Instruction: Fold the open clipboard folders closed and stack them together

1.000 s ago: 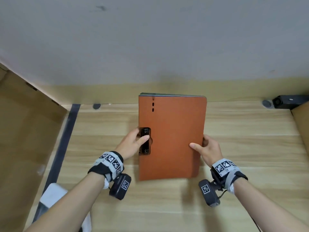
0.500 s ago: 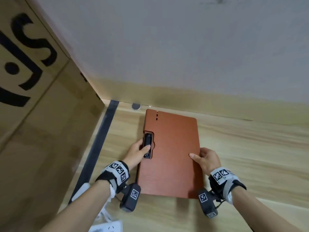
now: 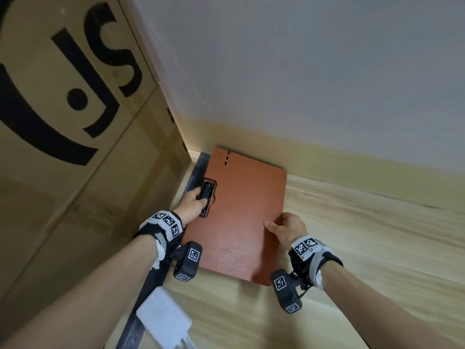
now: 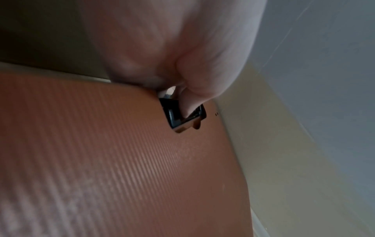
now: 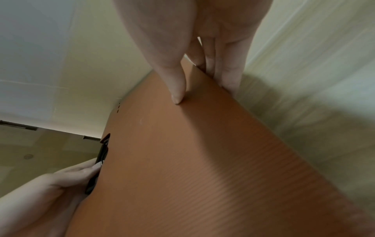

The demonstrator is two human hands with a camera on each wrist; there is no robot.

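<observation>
Folder (image 3: 241,220) shifted closer to cardboard box (image 3: 75,147) | left hand (image 3: 192,204) grasping its clip edge | right hand (image 3: 286,230) pinching edge opposite box

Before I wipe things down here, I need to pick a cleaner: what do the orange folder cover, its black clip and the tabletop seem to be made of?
Orange folder: looks like matte plastic sheet, going by the fine parallel ribs across its cover; coated board is possible.
Black clip: hard glossy plastic, likely with metal parts, given a bright rim.
Tabletop: pale wood or wood-look laminate; grain lines show, the finish looks smooth.
</observation>
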